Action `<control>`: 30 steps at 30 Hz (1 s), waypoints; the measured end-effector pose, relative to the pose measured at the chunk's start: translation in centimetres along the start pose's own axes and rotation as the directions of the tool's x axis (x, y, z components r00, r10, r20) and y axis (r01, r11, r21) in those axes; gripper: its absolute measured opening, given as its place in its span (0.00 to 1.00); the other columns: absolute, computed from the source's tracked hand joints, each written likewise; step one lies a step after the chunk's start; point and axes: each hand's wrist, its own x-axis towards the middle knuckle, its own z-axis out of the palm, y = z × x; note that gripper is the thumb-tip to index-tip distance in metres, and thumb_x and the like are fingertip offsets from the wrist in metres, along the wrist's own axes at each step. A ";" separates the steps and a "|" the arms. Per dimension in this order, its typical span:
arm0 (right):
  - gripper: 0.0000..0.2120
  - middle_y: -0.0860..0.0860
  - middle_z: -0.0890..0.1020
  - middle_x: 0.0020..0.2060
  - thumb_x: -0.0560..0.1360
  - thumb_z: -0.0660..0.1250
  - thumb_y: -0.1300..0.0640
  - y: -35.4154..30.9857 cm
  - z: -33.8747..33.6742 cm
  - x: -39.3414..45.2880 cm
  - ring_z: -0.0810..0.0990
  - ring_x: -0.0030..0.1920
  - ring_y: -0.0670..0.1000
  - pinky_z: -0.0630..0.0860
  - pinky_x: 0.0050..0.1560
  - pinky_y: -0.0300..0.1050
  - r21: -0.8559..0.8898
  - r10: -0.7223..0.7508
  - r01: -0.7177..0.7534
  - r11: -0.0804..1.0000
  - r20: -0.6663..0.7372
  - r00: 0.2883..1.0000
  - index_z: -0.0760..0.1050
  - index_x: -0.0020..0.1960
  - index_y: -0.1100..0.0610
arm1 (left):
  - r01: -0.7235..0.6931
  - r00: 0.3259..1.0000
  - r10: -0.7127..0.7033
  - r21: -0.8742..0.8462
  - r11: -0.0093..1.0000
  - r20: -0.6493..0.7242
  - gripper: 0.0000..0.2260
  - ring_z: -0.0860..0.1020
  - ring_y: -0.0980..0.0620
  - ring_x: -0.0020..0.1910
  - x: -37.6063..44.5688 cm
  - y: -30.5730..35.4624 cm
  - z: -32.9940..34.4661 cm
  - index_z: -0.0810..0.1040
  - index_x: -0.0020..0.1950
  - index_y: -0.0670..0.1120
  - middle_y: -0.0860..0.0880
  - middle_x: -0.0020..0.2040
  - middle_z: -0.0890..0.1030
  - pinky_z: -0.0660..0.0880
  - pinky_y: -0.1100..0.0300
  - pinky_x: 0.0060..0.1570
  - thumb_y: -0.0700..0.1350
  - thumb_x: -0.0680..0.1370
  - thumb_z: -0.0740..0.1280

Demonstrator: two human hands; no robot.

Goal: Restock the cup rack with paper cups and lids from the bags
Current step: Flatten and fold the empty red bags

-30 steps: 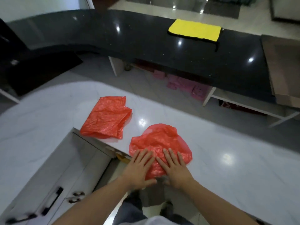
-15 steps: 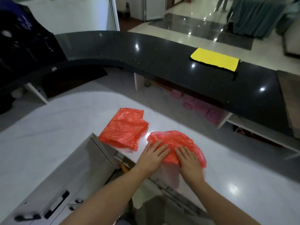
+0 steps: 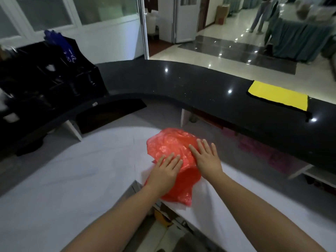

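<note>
Now only one red bag (image 3: 171, 144) shows, both flat hands, left (image 3: 166, 174) and right (image 3: 206, 157), pressing it; emptied, likely stacked on the second.

Both bare forearms reach forward from the lower edge, converging. The left hand (image 3: 164, 174) lies palm down with straight fingers fanned slightly forward. The right hand (image 3: 206, 158) lies flat just beside it, fingers straight, spread, pointing away.

Dim, wide-angle view, bent at the edges.
Ceiling lights are mirrored as glare spots on the black counter (image 3: 181, 82); the rack (image 3: 45, 75) is blurred.
</note>
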 end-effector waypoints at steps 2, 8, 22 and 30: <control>0.35 0.55 0.41 0.81 0.82 0.59 0.56 -0.9 1.4 0.3 0.38 0.80 0.59 0.37 0.78 0.62 -0.044 0.044 -0.038 0.998 0.142 0.989 0.43 0.82 0.42 | 0.062 0.981 -0.052 -0.050 0.997 0.185 0.26 0.54 0.42 0.81 -0.8 0.2 2.0 0.57 0.82 0.47 0.45 0.82 0.58 0.47 0.41 0.79 0.51 0.84 0.55; 0.36 0.54 0.42 0.82 0.82 0.59 0.57 -1.8 4.8 -1.9 0.39 0.81 0.58 0.38 0.79 0.60 -0.043 -0.001 0.017 0.999 0.346 0.938 0.43 0.82 0.43 | 0.125 0.917 -0.069 -0.117 0.985 0.393 0.29 0.56 0.41 0.80 -1.8 3.7 5.1 0.55 0.82 0.45 0.45 0.82 0.58 0.56 0.43 0.77 0.53 0.84 0.58; 0.26 0.52 0.49 0.81 0.84 0.48 0.43 -0.3 7.1 -3.0 0.47 0.81 0.56 0.48 0.78 0.61 0.300 0.153 -0.242 0.923 0.291 0.944 0.52 0.81 0.45 | 0.219 0.949 -0.194 -0.079 0.973 0.247 0.27 0.49 0.45 0.82 2.3 0.1 4.4 0.57 0.81 0.51 0.47 0.83 0.54 0.51 0.42 0.79 0.58 0.84 0.50; 0.35 0.53 0.44 0.81 0.79 0.46 0.30 0.3 8.8 -3.9 0.51 0.80 0.60 0.51 0.78 0.64 0.304 0.194 -0.322 0.897 0.384 0.903 0.44 0.81 0.43 | 0.389 0.917 -0.365 -0.156 0.908 0.163 0.27 0.62 0.42 0.78 7.2 -3.9 3.6 0.62 0.79 0.46 0.44 0.78 0.65 0.64 0.45 0.73 0.55 0.83 0.61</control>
